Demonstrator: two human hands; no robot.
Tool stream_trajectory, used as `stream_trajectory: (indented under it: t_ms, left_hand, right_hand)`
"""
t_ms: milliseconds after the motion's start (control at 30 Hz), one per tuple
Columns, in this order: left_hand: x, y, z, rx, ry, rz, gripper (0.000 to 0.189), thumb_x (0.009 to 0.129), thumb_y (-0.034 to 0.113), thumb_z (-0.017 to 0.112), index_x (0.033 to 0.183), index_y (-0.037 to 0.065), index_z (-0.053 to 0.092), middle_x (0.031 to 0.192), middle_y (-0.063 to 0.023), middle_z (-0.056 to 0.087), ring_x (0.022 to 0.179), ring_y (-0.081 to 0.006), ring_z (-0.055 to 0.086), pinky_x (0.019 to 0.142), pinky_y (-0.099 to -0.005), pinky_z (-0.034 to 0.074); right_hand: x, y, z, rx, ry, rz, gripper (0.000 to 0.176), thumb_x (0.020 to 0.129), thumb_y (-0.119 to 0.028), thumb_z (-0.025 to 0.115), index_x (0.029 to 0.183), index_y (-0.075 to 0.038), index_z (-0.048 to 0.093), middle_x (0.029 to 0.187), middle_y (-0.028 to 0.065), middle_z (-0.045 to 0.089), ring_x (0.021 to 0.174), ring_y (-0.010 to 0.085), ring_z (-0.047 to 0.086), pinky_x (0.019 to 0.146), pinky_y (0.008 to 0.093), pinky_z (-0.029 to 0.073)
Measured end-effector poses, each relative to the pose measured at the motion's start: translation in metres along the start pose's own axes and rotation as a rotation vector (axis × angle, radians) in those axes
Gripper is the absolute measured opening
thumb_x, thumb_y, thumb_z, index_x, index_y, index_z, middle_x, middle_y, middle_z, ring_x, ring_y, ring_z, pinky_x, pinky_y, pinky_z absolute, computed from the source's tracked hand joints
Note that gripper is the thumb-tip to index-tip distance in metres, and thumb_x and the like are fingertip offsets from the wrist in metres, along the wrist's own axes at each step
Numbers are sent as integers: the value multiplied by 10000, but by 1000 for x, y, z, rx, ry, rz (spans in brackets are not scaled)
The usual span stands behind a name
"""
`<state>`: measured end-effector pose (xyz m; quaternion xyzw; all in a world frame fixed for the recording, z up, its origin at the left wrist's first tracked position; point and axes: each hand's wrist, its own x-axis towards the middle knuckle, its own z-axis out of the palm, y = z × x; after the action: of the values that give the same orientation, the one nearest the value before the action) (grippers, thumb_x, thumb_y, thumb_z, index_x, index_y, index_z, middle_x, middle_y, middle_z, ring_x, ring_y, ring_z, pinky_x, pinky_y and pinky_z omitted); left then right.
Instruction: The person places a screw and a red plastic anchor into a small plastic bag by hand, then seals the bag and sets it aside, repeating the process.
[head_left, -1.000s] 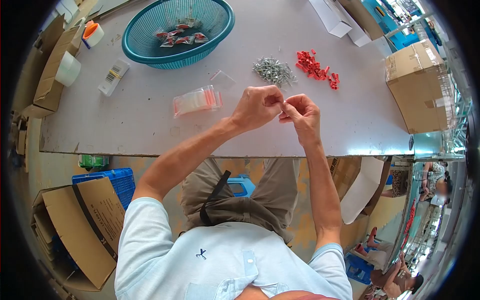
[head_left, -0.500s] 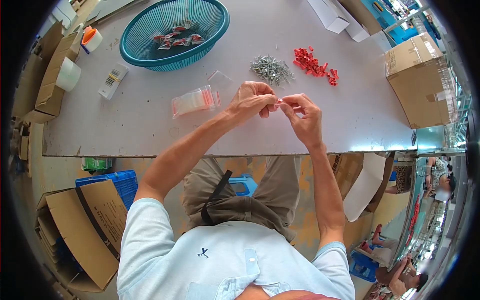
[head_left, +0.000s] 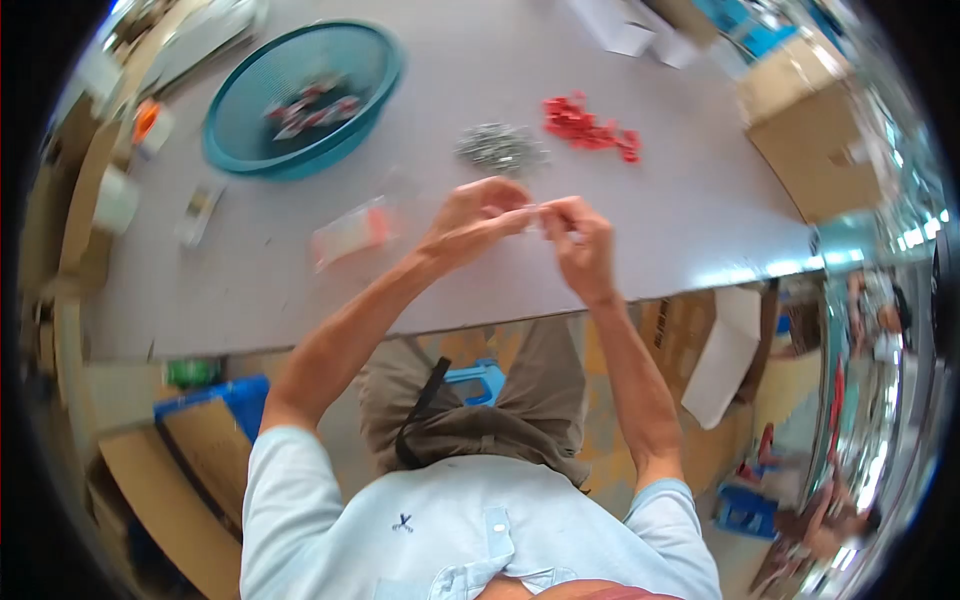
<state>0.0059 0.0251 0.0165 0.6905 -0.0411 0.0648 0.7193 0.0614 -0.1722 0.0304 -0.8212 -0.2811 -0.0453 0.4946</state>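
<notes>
My left hand (head_left: 478,218) and my right hand (head_left: 582,245) meet above the table, fingertips pinched close together. Between them is a small, pale, see-through item with a pinkish tint, most likely a small zip bag; blur and fingers hide most of it. Just beyond my hands lies a pile of grey metal screws or nails (head_left: 500,146). To its right is a heap of small red plastic pieces (head_left: 590,128). Left of my left hand rests a stack of clear zip bags with red strips (head_left: 350,236).
A teal mesh basket (head_left: 222,150) holding several filled packets stands at the back left. Cardboard boxes sit on the right (head_left: 825,160) and left (head_left: 88,215) of the table (head_left: 660,230). Tape rolls (head_left: 118,198) lie near the left box. Other people are at the far right.
The view has tilted and blurred, shifting the table contents left in the picture. My hands stay together, with the left hand's fingers looking straighter than before.
</notes>
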Motion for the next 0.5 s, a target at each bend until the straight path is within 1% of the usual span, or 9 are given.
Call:
stream_trajectory:
  t_ms: [33,67,100,133,200,267,300,400,500]
  left_hand:
    - [0,2,3,-8,1,-7,296,962,260,770,1112,8,732,978,-74,736,890,-133,695,789,-299,567]
    - [3,0,5,-17,-2,-54,227,964,190,765,1095,8,728,967,-62,726,864,-119,683,761,-281,561]
    - [4,-2,4,49,-15,-77,187,972,156,746,1074,2,721,954,-52,714,846,-115,671,752,-280,556]
    - [4,-4,3,-5,-22,-46,151,968,120,734,1056,-2,715,936,-46,702,851,-117,665,765,-284,552]
    - [4,-5,1,-20,-26,-52,138,958,98,734,1049,0,704,920,-40,691,839,-113,646,751,-273,524]
    - [2,-3,3,-25,-12,-73,148,958,116,743,1044,3,702,912,-38,692,823,-107,639,729,-263,509]
    - [1,-6,4,-30,-51,-58,148,958,116,743,1044,3,702,912,-38,692,823,-107,639,729,-263,509]
    - [-1,-5,2,-78,-44,-106,155,956,132,751,1036,8,701,898,-32,693,801,-100,632,715,-257,500]
    - [1,1,6,28,-15,-165,157,949,130,757,1035,11,699,884,-23,690,776,-96,626,703,-254,494]
  right_hand:
    - [1,-12,-1,-53,30,-80,84,967,-113,707,935,-37,725,782,139,682,644,200,645,599,355,507]
    - [1,-4,0,-53,16,-86,66,966,-87,707,989,-36,742,821,119,710,726,155,669,658,323,538]
    - [3,-3,0,-21,32,-172,64,942,-70,711,980,-33,744,858,137,724,736,191,689,666,339,547]
    - [4,-1,2,16,59,-181,73,928,-78,715,970,-27,745,895,160,730,734,228,698,668,353,551]
    - [3,-9,-6,61,-4,-116,110,925,-120,725,972,-23,746,858,168,728,732,249,701,671,362,551]
    - [-3,-4,-2,223,-19,1,114,931,-108,743,965,0,734,825,137,743,733,145,676,680,328,548]
    - [-7,-1,-4,203,18,3,114,931,-108,743,965,0,734,825,137,743,733,145,676,680,328,548]
    - [-12,1,-1,283,-31,15,98,937,-84,737,962,10,724,808,89,742,741,100,652,691,308,542]
    - [-14,2,-4,374,-69,16,74,940,-62,722,961,8,718,791,36,718,759,85,643,700,293,536]
